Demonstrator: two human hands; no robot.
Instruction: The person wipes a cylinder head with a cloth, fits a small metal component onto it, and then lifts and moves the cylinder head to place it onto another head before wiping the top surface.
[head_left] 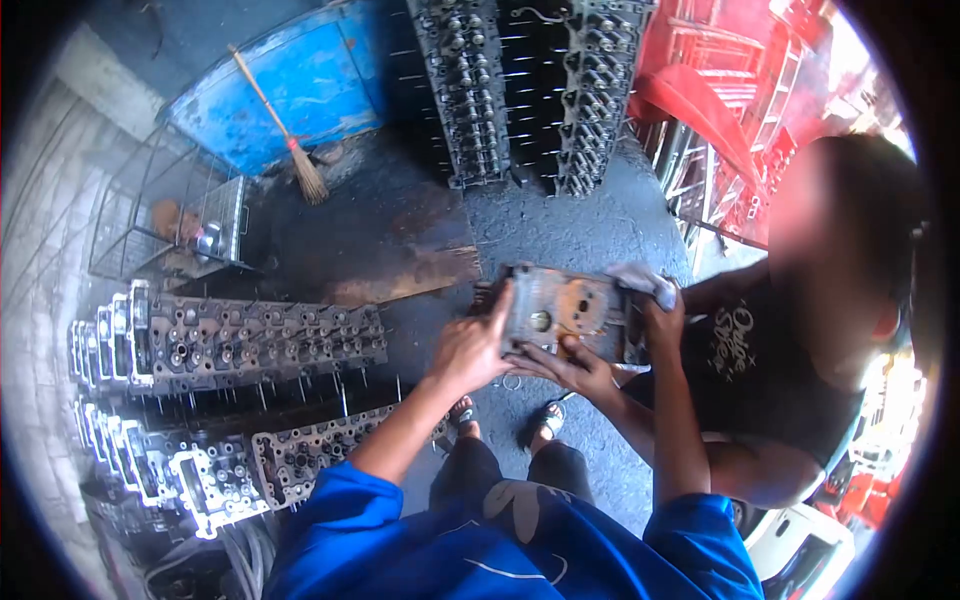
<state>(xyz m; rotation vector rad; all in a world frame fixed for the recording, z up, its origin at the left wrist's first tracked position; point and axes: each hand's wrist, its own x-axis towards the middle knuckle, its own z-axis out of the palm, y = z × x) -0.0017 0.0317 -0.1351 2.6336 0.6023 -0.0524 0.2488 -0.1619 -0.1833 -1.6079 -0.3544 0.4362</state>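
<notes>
A grey metal engine part (541, 318) with a rust-brown round patch is held up in front of me. My left hand (474, 345) grips its left edge, the index finger laid along its side. At the right end is my right hand (661, 315), closed around a pale crumpled cloth (640, 279) against the part. A co-worker in a dark sleeveless top stands at the right; that person's hand (575, 368) supports the part from below, its fingers reaching toward my left hand.
Rows of cylinder heads stand at the left (260, 335), lower left (330, 450) and top (600, 90). A broom (305, 170) leans on a blue panel (290, 90). A wire cage (165, 215) is at the left, red metal frames (715, 80) at the upper right.
</notes>
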